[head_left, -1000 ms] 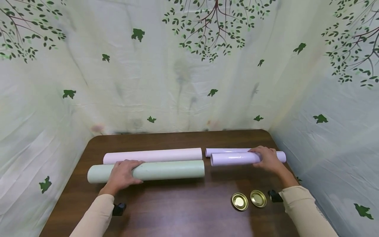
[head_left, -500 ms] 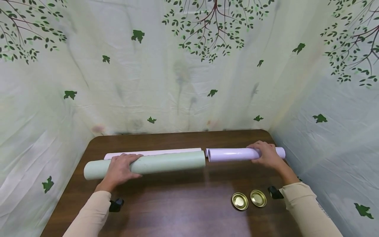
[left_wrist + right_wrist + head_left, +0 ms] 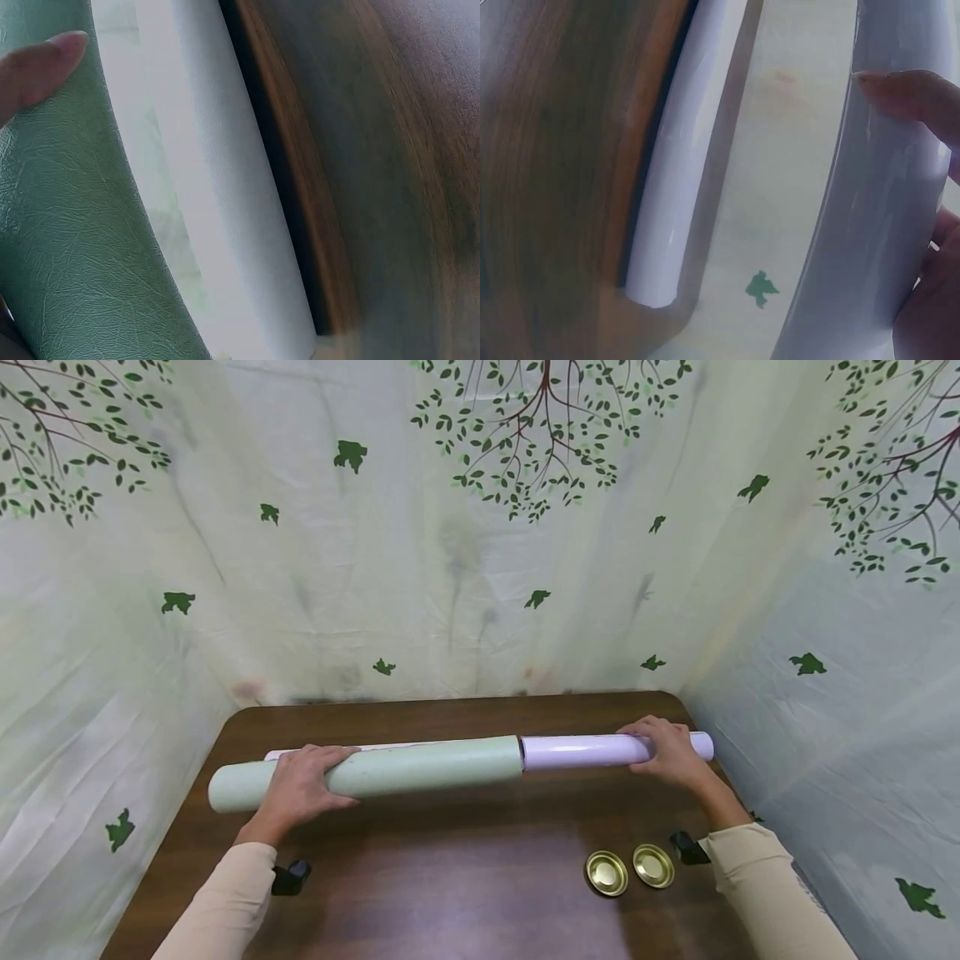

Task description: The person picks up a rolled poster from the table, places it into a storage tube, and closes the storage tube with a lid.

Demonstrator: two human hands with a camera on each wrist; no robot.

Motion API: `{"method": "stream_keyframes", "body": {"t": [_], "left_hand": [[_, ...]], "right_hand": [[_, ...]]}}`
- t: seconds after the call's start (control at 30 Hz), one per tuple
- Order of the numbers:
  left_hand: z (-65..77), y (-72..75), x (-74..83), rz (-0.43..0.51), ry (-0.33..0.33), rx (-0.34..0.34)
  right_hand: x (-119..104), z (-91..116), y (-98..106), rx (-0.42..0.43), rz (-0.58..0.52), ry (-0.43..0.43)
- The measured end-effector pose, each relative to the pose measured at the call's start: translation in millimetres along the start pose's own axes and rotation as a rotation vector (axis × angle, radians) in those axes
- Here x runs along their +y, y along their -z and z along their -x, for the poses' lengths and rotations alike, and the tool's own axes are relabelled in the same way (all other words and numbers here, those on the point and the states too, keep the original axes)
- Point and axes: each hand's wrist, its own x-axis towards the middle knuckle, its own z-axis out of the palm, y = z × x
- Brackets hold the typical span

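Observation:
My left hand [image 3: 300, 789] grips a thick pale green roll [image 3: 431, 768] near its left part. Its surface looks wrinkled like leather in the left wrist view, where my thumb lies along it. My right hand [image 3: 669, 756] holds a glossy lavender roll [image 3: 577, 752] toward its right end, fingers curled around it. Both rolls are lifted over the table, and their inner ends meet in the head view. A pale pinkish-white roll [image 3: 225, 180] lies on the table behind the green one, mostly hidden in the head view. Another, thinner lavender roll [image 3: 679, 165] lies below the held one.
Two round gold lids [image 3: 606, 872] sit on the brown wooden table [image 3: 450, 877], near my right forearm. A pale fabric backdrop [image 3: 450, 568] printed with branches and leaves surrounds the table's back and sides.
Both hands have raised their rolls from the table and moved them slightly backward. The green roll now covers most of the pinkish-white one, and the lavender roll has shifted left against its end.

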Motion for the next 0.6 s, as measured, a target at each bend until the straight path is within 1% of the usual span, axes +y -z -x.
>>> {"method": "stream_keyframes", "body": {"t": [0.13,0.43,0.6], "left_hand": [[0.4,1.8,1.1,0.013,-0.005,0.006],[0.3,7.9,3.9,0.035,-0.002,0.018],[-1.8,10.5,4.6,0.034,-0.006,0.004]], "right_hand": [[-2.8,-1.0,-2.2,0.005,-0.003,0.006],[-6.8,-2.3,-8.6,0.033,0.009,0.056],[-10.9,-3.7,-10.3,0.037,0.02,0.063]]}}
